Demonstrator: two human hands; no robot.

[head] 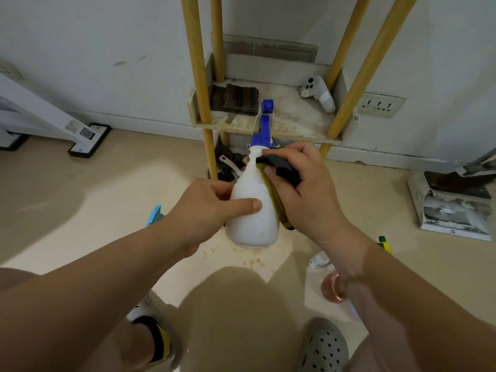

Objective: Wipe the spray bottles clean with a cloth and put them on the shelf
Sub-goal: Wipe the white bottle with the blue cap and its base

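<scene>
White spray bottle is in mid-air in front of me, above the floor and short of the shelf. Body is white; the blue trigger head sits on top. Long axis runs near upright in view, base toward me, head tilted away toward the shelf. I cannot make out which way the nozzle faces.

Left hand is clasped around the bottle's body, thumb lying across the front. Right hand is clenched on the cloth, dark with a yellow-green edge, pressing it against the bottle's right shoulder and neck. I judge the wipe to be under way; this bottle is not yet shelved.

Risks from here:
- The bottle surface looks glossy; if it is wet, the one-handed hold could slip under the cloth's sideways push.
- Pressure near the neck could catch the trigger and discharge spray.
- The shelf tier already carries a white controller and a dark folded cloth; a careless placement could knock them or leave the bottle near the edge.
- Other items lie on the floor near my feet, including a copper-coloured object; stepping forward could kick them.
</scene>
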